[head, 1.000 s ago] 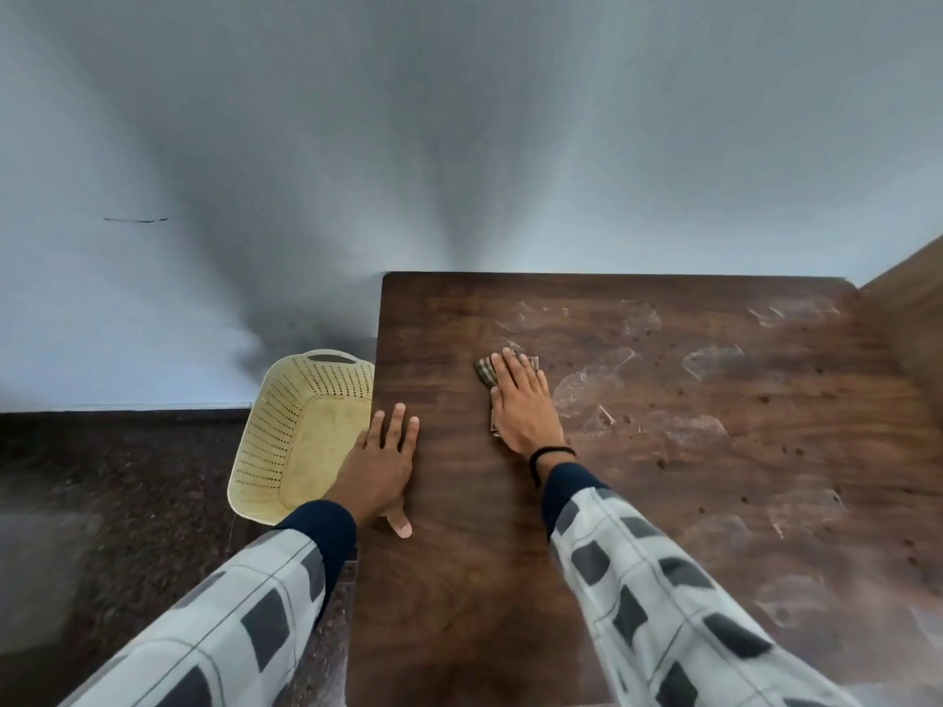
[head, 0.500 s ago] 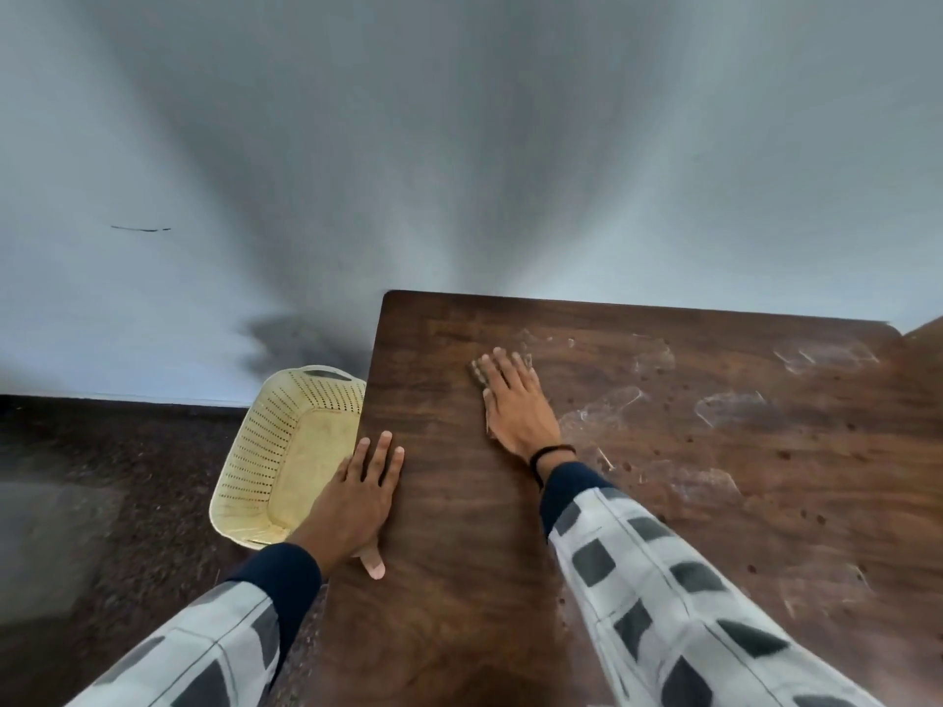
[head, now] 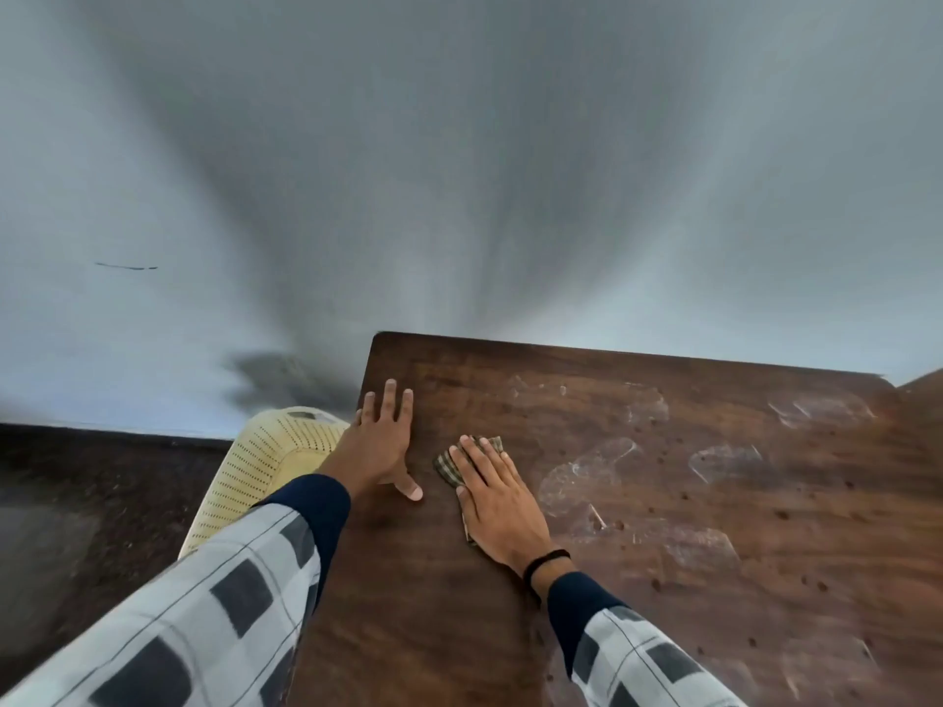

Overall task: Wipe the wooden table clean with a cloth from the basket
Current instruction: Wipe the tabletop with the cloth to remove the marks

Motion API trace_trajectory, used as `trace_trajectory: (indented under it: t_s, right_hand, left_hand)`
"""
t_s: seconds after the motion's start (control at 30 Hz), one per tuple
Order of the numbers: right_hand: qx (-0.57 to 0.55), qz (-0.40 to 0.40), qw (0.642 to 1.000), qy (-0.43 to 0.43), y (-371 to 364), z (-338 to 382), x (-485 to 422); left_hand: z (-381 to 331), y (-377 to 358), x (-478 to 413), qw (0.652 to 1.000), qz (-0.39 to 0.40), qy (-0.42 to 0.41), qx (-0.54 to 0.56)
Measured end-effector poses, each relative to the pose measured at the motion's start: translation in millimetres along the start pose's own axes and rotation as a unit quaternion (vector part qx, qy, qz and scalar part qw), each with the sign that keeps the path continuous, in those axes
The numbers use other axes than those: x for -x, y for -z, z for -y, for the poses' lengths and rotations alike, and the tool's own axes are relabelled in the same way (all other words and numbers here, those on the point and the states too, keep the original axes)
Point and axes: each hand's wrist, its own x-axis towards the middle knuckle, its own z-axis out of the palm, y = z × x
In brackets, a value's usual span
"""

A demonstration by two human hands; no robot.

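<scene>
The dark wooden table (head: 663, 579) fills the lower right, with whitish smears and small dark specks across its middle and right. My right hand (head: 497, 497) lies flat, fingers straight, pressing a small folded checked cloth (head: 449, 464) onto the tabletop near the left side; only the cloth's edges show around my fingers. My left hand (head: 380, 441) rests flat on the table's left edge, fingers spread, a short way left of the cloth. The cream perforated basket (head: 255, 472) stands on the floor just left of the table, partly hidden by my left arm.
A plain pale wall rises right behind the table's far edge. Dark speckled floor (head: 92, 502) spreads to the left. A wooden panel (head: 923, 395) stands at the table's far right corner.
My left hand slid farther up the table's left edge. My right hand drew the cloth back toward me, and more of the cloth shows now. The view tilted upward.
</scene>
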Motion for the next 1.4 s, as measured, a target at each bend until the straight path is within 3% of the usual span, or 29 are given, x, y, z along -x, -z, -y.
trace_trajectory:
  t_s: [0.17,0.4,0.63,0.87,1.07,1.3,1.4]
  right_hand:
    - [-0.002,-0.01,1.0,-0.015,10,-23,-35]
    - [-0.025,-0.035,0.994,-0.105,23,-34,-95]
    - [0.008,0.003,1.0,0.0,23,-41,-69]
    - [-0.037,-0.016,0.992,-0.119,35,-38,-135]
    - [-0.005,0.011,1.0,-0.005,25,-33,-95]
    - [-0.037,-0.025,0.99,-0.131,31,-35,-139]
    - [-0.039,-0.016,0.995,-0.088,21,-19,-107]
  left_hand:
    - [13,-3,-26,0.998,0.065,-0.024,0.012]
    - [13,-14,-31,0.998,0.049,-0.024,-0.005]
    - [10,-15,-35,0.998,0.051,-0.018,-0.031]
    - [7,-14,-35,0.997,0.055,-0.008,-0.047]
    - [7,-15,-36,0.998,0.048,-0.006,-0.048]
    - [6,-15,-37,0.998,0.048,-0.001,-0.044]
    - [6,-16,-36,0.998,0.049,-0.001,-0.046]
